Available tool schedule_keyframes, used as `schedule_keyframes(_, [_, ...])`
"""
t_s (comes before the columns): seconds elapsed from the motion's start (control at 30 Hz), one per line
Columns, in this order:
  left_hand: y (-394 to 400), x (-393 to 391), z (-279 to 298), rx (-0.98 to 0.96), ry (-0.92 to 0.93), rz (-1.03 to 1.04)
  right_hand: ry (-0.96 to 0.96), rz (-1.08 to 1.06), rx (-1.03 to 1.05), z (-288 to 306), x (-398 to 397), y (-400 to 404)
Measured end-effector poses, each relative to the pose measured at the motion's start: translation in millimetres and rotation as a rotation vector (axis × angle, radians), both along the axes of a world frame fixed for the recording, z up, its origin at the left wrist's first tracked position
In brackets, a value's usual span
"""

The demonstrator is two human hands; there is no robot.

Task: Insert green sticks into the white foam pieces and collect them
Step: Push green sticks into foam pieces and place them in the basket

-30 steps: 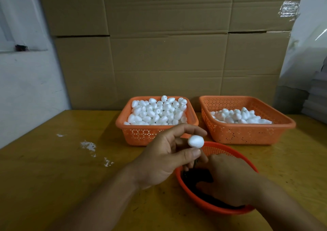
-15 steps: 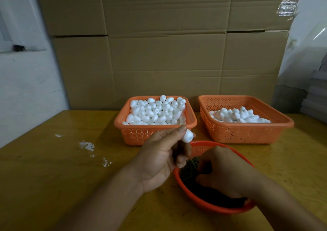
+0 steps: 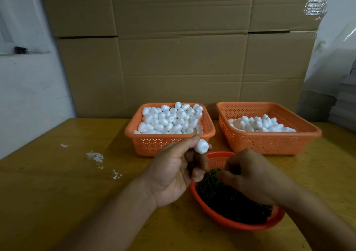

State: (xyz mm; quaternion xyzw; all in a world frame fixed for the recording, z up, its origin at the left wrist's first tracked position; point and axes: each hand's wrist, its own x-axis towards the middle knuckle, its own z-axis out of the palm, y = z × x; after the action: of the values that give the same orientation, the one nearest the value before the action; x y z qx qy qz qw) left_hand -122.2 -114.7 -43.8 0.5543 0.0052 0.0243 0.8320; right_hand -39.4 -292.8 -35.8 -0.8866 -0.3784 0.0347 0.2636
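a person's right hand (image 3: 250, 175) digs into the round orange basket (image 3: 227, 222) of dark green sticks (image 3: 221, 197) at the near edge of the yellow table (image 3: 57, 183), fingers curled down into the top of the pile and pinching at a tuft of sticks; whether one stick has been singled out cannot be told. just to its left, the left hand (image 3: 173, 173) holds one white foam piece (image 3: 201, 145) between thumb and fingertip, raised above the basket's far rim. over the past second that hand has turned the foam piece so that its blunt, dimpled end now faces the camera, while the right hand has shifted from lying flat in the basket to plucking at the lifted sticks. the change suggests the foam is being readied to take a stick, and that insertion is the next step, not yet begun. behind the hands, the left square basket (image 3: 169, 144) is heaped with loose foam pieces, apparently the supply; the right square basket (image 3: 269, 141), beside it, holds a shallower layer and looks like the collecting place, though no sticks can be made out there. white flecks (image 3: 95, 157) mark the table to the left. stacked cardboard boxes (image 3: 173, 58) close off the background.
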Motion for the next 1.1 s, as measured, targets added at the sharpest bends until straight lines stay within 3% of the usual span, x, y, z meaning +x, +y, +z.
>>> schedule_keyframes(0.07, [0,0,0,-0.011,0.002,0.0,0.024,0.027,0.044,3,-1,-2])
schedule_keyframes(0.2, [1,0,1,-0.041,0.005,0.015,0.141,0.09,0.329,7,-3,-3])
schedule_keyframes(0.37, [0,1,2,-0.053,-0.005,0.033,0.181,0.301,0.521,10,-9,-4])
schedule_keyframes(0.57, [-3,-1,4,-0.037,-0.027,0.043,0.106,0.394,0.534,7,-12,-1])
schedule_keyframes(1.1, [-3,-3,4,0.029,-0.044,0.02,0.024,0.374,0.48,5,-13,1])
